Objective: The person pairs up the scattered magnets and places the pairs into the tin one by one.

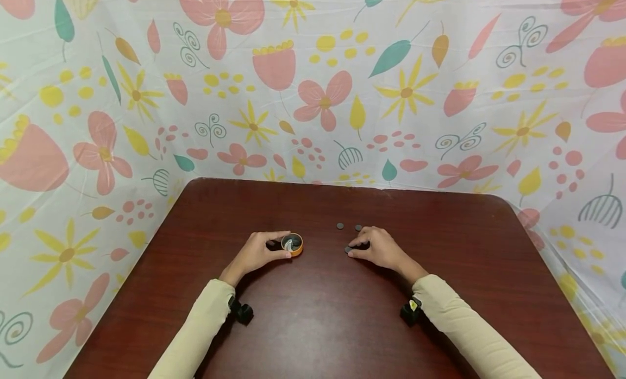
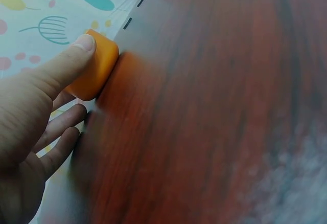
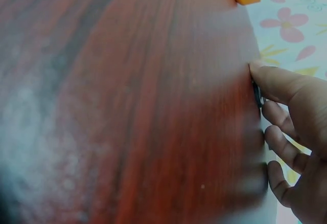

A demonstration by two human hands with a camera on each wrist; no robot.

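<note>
A small round orange container (image 1: 296, 252) stands on the table, dark discs and something whitish inside it. My left hand (image 1: 257, 252) grips its side between thumb and fingers; the left wrist view shows the thumb on the orange wall (image 2: 97, 70). Right of the container, my right hand (image 1: 383, 249) has thumb and fingertip at the edges of a small dark disc (image 1: 348, 250) on the table. The right wrist view shows that disc (image 3: 257, 94) between thumb and forefinger. Two more dark discs, one (image 1: 340, 226) and another (image 1: 358, 227), lie just beyond the right hand.
The reddish-brown wooden table (image 1: 313, 324) has rounded far corners. A white floral-print cloth (image 1: 313, 58) hangs behind it and along both sides. Each wrist wears a black device, one on the left (image 1: 241, 311) and one on the right (image 1: 410, 312).
</note>
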